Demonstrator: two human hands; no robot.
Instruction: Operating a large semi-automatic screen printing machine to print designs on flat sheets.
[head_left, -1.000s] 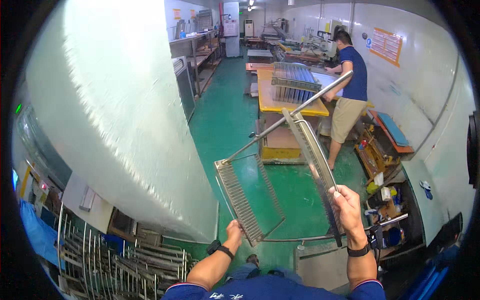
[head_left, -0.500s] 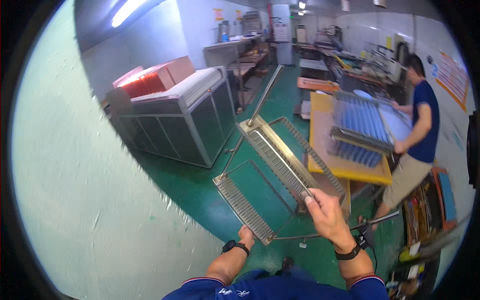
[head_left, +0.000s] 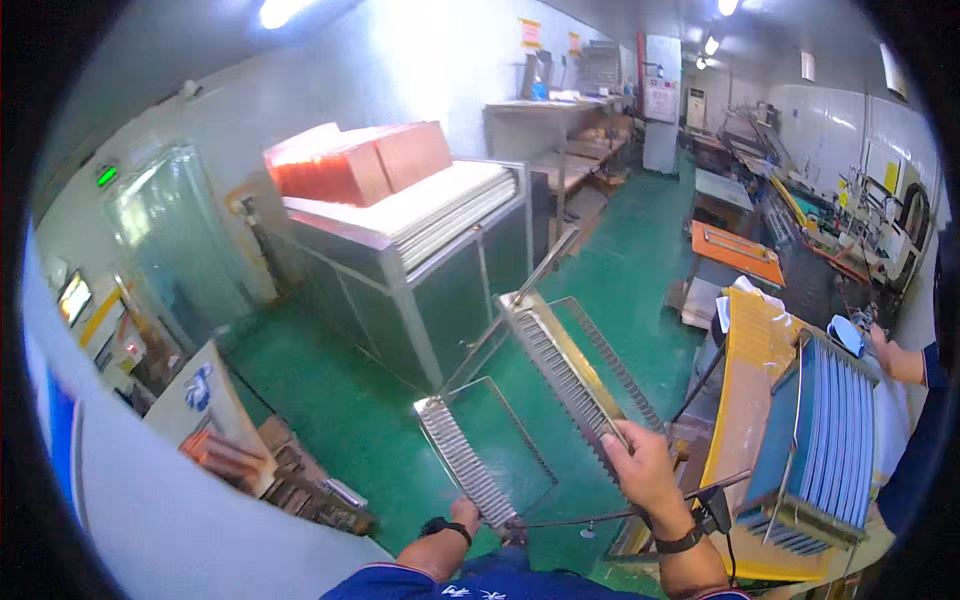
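Note:
Between my hands is a metal slotted rack (head_left: 462,446), a tilted open frame with comb-like toothed strips, a brass-coloured bar and thin rods. My right hand (head_left: 643,466) is closed round the near end of the brass-coloured bar, thumb on top. Lower down, my left hand (head_left: 464,518) grips the near end of the other toothed strip; its fingers are partly hidden. The rack hangs in the air over the green floor, apart from the cabinet beyond it.
Ahead stands a dark-panelled cabinet (head_left: 400,310) carrying reddish-orange panels (head_left: 350,165). To the right, a yellow-edged table (head_left: 745,350) holds a similar rack filled with blue sheets (head_left: 825,430). A co-worker's arm (head_left: 897,355) reaches in there. Boards (head_left: 215,430) lean at left.
My view has swung left, bringing a curtained doorway and leaning boards into sight. The co-worker and blue-sheet rack now sit farther right. Both hands keep hold of the slotted rack.

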